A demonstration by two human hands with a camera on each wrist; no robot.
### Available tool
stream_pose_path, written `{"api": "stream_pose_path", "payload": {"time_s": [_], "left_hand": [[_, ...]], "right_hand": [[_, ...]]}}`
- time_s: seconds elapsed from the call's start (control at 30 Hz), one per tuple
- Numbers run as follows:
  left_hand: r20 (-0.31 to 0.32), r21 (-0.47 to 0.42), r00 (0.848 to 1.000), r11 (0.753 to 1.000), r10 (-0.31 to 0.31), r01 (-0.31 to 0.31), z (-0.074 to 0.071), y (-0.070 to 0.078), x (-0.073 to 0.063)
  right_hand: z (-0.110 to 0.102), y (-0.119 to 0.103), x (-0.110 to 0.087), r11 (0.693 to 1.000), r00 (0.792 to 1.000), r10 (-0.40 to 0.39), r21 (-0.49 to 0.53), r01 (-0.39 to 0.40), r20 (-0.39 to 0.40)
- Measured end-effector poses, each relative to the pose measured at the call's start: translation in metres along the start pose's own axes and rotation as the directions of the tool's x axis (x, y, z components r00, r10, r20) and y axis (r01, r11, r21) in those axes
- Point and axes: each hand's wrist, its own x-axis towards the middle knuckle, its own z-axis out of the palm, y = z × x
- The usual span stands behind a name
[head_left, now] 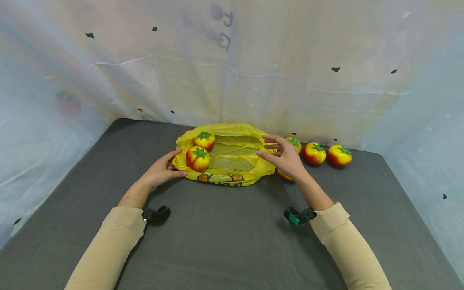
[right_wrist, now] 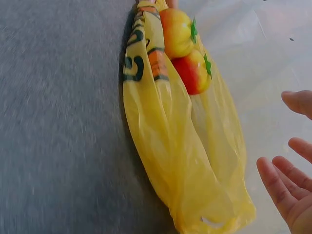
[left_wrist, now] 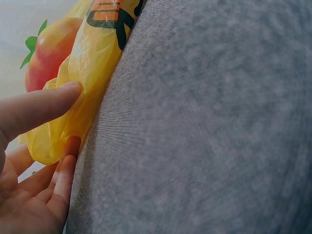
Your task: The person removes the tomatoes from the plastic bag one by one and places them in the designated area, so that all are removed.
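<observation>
Head view: I watched a yellow plastic bag (head_left: 250, 176) lying mouth-up on a dark table (head_left: 217, 237).
Nearest, the left hand (head_left: 158, 171) gripped its left end; the right hand (head_left: 286, 158), loose and empty, hovered by its right end. Its long axis ran left to right; it looked light, soft, slippery, best taken by the rim (head_left: 224, 129). Two tomato-like fruits (head_left: 197, 160) lay in its left part, others (head_left: 339, 156) past its right end.
</observation>
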Motion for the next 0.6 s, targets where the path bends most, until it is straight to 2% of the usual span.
{"api": "stream_pose_path", "payload": {"time_s": [0.6], "left_hand": [[0.010,-0.037,0.999,0.999,-0.033,0.033,0.000,0.010,-0.003]], "right_hand": [[0.043,-0.001,0.014,0.995,0.998,-0.070,0.071,0.069,0.009]]}}
